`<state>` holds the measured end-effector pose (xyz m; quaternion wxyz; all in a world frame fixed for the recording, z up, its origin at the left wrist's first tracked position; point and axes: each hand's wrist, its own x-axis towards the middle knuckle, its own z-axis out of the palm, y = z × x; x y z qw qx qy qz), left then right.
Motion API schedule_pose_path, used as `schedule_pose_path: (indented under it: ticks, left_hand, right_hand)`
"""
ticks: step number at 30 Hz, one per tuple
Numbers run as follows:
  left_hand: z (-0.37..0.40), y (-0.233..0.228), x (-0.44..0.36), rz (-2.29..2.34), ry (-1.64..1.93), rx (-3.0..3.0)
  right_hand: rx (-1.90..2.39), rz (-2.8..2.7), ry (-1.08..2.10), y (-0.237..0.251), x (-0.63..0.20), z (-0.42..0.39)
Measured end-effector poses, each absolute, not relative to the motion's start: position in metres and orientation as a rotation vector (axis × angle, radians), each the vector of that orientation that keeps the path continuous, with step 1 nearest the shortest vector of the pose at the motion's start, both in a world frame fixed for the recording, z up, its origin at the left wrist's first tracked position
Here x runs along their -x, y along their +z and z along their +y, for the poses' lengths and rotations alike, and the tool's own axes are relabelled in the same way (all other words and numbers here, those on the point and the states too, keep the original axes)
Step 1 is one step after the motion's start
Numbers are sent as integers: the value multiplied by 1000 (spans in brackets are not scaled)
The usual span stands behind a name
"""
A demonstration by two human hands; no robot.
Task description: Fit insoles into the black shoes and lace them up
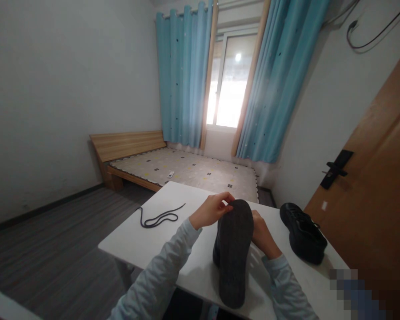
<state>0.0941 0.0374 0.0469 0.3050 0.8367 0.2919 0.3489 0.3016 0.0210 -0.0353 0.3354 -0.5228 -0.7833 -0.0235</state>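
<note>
A black shoe (235,255) is tipped up at the front of the white table (186,195), its dark sole turned to me. My left hand (215,208) is closed on the upper edge of the shoe, thumb and fingers bent at its rim. On the other side my right hand (262,232) grips the shoe, most of its fingers hidden behind the sole. The shoe's upper is largely out of sight. Left of my left hand, a loose dark shoelace (158,220) lies in curves on the tabletop.
A second black shoe (303,233), with laces, stands at the table's right side. Beyond the table is a low bed (193,166) with a small white remote-like object (171,174) on it. A wooden door (370,178) is at the right.
</note>
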Motion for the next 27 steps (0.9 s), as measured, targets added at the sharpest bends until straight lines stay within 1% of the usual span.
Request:
schedule_pose_path:
  ticks: [4,12,21,27]
  left_hand:
    - [40,31,-103,840,851,-2339]
    - [41,14,-111,853,781,-2589]
    - [44,6,-111,596,707,-2815]
    - [48,4,-108,537,609,-2897]
  right_hand:
    - [1348,-2030,-18,-34,-303,21]
    - [1302,-1951,86,-28,-301,18]
    - [1254,-1887,145,-29,-303,20]
    - [1249,-1839,218,-28,-303,19]
